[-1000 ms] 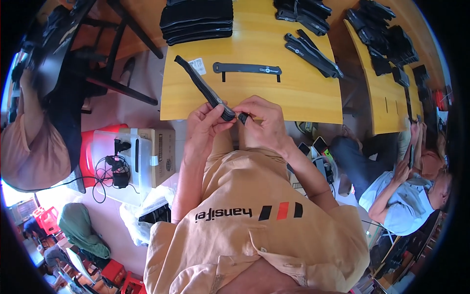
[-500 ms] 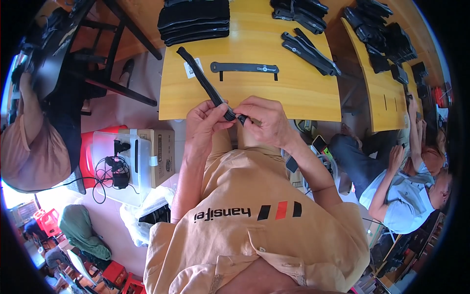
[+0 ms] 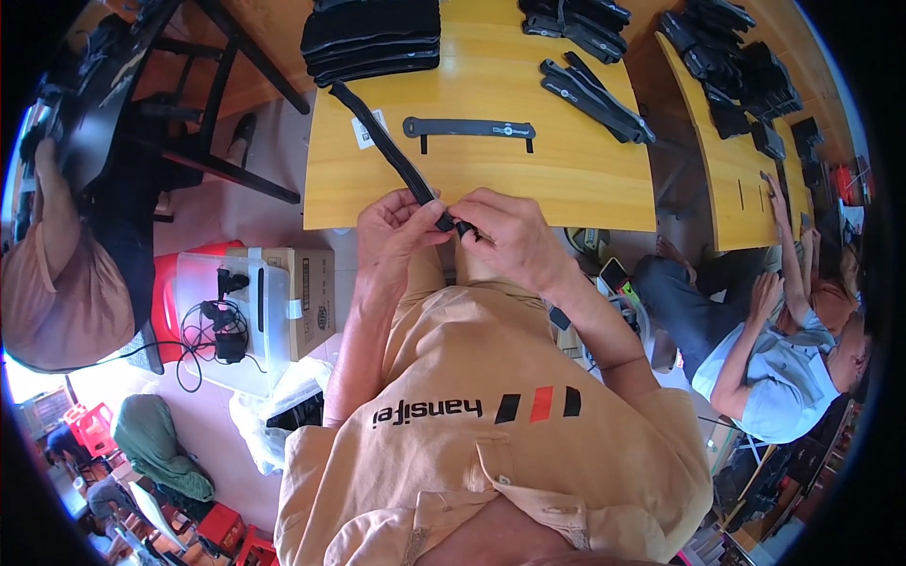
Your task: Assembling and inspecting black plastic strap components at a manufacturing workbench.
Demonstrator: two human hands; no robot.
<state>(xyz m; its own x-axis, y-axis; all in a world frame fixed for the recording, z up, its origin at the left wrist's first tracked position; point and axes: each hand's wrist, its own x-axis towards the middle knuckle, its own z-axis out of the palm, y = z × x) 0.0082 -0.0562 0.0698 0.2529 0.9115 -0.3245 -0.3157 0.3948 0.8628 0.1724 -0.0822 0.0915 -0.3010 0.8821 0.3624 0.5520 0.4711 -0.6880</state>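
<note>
A long black fabric strap (image 3: 387, 143) slants up and left from my hands over the near edge of the yellow table. My left hand (image 3: 387, 236) is closed on its lower end, thumb on top. Right beside it, the fingers of my right hand (image 3: 519, 236) pinch a small black piece (image 3: 464, 230) at the strap's end; whether the two are joined I cannot tell. A similar dark strap (image 3: 467, 127) lies flat on the table, with two short black marks under it. Partly behind the held strap is a white label (image 3: 363, 134).
Black folded pieces (image 3: 371, 42) are stacked at the table's far left. Bundled straps (image 3: 595, 99) lie at the right. A clear plastic box (image 3: 274, 325) with cables and a carton (image 3: 314, 302) stand at my left. Co-workers sit on both sides; another yellow table (image 3: 727, 179) is at right.
My hands keep nearly the same place and grip. The strap's upper end has shifted slightly left and up. At the right table, a co-worker's hand has moved.
</note>
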